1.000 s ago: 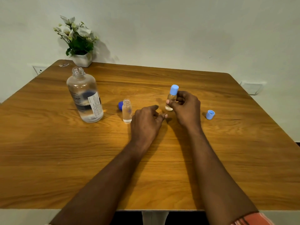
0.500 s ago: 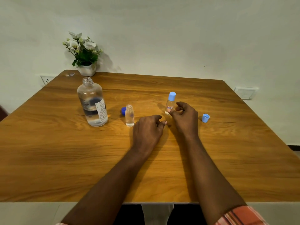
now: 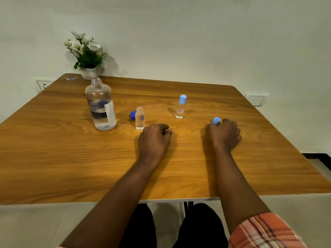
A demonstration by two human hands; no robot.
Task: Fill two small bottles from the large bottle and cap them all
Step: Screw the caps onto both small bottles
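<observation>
The large clear bottle (image 3: 101,108) stands uncapped at the left of the wooden table (image 3: 71,158), partly filled. Right of it stands a small uncapped bottle (image 3: 139,119), with a dark blue cap (image 3: 132,115) lying behind it. A second small bottle (image 3: 180,107) with a light blue cap on stands alone further right. My left hand (image 3: 155,140) rests on the table with fingers curled, holding nothing, just right of the uncapped small bottle. My right hand (image 3: 223,135) grips a loose light blue cap (image 3: 216,121) at its fingertips.
A white pot of flowers (image 3: 87,56) stands at the table's back left corner, by the wall. A small wrapper (image 3: 71,78) lies near that corner. Wall sockets (image 3: 43,85) sit left and right beyond the table edges.
My right hand let go of the capped small bottle, moved right and took hold of the loose light blue cap. The left hand stayed put. The camera tilted back.
</observation>
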